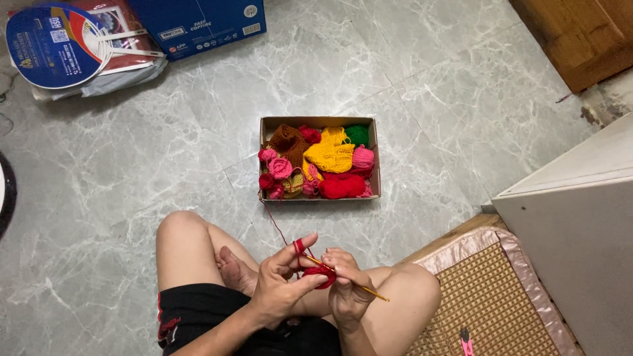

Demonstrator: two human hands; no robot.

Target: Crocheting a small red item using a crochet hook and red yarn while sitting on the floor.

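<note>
My left hand (280, 283) pinches a small red crochet piece (322, 275), with red yarn (277, 224) wound around its raised index finger. My right hand (344, 283) holds a thin yellow crochet hook (359, 287) whose tip is in the red piece. The yarn strand runs up from my finger to an open cardboard box (320, 121) on the floor ahead of my crossed legs. In the box lie red, pink, yellow, brown and green yarn and crocheted pieces.
A marble-patterned tile floor (132, 158) surrounds me. A round blue hand fan (56, 45) and a blue carton (198, 23) lie at the far left. A woven mat with a pink border (488, 296) and a white cabinet (580, 217) are at my right; wooden furniture (580, 36) is at the far right.
</note>
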